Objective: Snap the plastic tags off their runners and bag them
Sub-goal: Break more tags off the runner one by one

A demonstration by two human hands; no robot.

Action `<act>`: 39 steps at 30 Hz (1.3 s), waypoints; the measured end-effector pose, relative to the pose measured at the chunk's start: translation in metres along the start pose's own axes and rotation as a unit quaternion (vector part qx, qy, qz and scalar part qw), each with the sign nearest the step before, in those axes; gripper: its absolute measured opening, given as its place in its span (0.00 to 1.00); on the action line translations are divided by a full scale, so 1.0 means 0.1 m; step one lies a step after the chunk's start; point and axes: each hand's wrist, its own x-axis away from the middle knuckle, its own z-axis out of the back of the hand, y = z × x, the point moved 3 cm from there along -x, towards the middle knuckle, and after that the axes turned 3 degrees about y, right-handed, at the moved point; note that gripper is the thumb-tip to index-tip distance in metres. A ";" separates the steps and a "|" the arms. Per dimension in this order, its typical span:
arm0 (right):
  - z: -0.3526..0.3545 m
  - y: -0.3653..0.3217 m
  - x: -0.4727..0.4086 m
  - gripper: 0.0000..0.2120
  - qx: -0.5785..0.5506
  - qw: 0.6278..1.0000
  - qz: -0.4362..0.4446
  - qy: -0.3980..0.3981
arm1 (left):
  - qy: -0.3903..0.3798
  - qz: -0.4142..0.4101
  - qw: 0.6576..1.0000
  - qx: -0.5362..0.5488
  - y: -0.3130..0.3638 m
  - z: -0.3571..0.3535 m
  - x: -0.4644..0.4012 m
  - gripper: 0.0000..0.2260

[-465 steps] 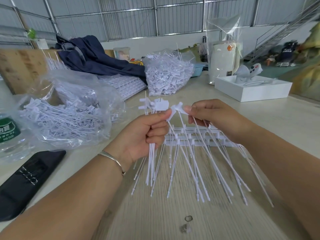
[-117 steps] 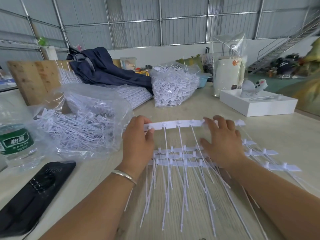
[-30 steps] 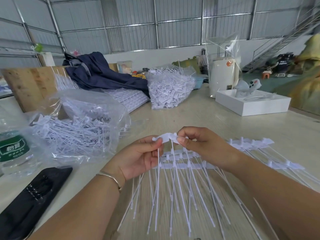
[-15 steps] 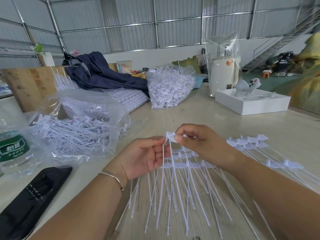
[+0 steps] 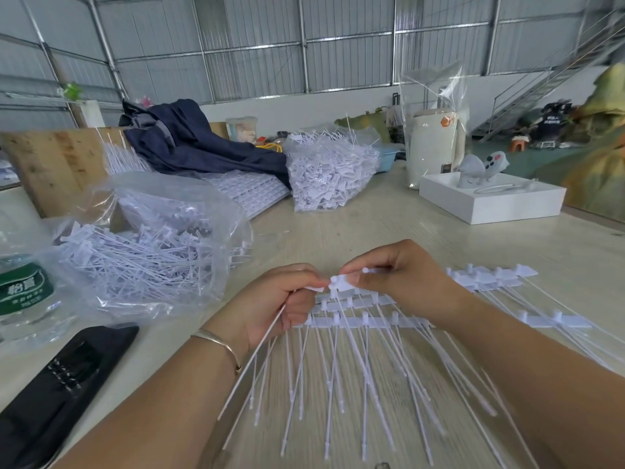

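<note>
My left hand [image 5: 270, 306] grips a small bunch of loose white tags [image 5: 257, 353], their thin tails slanting down to the left. My right hand [image 5: 399, 282] pinches the head end of a short white runner strip [image 5: 341, 282] just above the table, right beside the left fingertips. Under both hands lie more runners of tags [image 5: 358, 321] with long tails fanned toward me. Another stack of runners [image 5: 490, 277] lies to the right. A clear bag [image 5: 145, 245] of loose tags sits open at the left.
A black pouch [image 5: 57, 390] and a water bottle [image 5: 23, 289] are at the near left. Farther back are a heap of tags [image 5: 331, 174], flat runner sheets [image 5: 243, 191], dark blue cloth [image 5: 189, 147], a white box [image 5: 490, 201] and a wrapped white canister [image 5: 429, 150].
The strip between my fingertips has dropped slightly and my left hand now holds another tag's tail slanting left. The heads have shifted from my left fingers toward my right.
</note>
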 end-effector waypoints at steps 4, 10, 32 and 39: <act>-0.01 0.01 0.01 0.08 -0.013 0.998 -0.041 -0.039 | -0.005 0.010 0.995 -0.104 -0.01 -0.03 0.03 0.13; -0.01 0.03 0.00 0.06 0.025 0.998 -0.052 -0.016 | 0.069 -0.145 0.903 -0.399 0.07 -0.20 0.05 0.13; -0.03 -0.07 0.01 0.08 0.236 0.962 0.137 0.029 | 0.005 0.026 0.999 -0.038 0.02 -0.17 0.05 0.12; 0.13 -0.02 0.00 0.15 0.277 0.954 0.087 0.071 | 0.063 0.004 0.998 -0.006 0.05 -0.05 0.03 0.08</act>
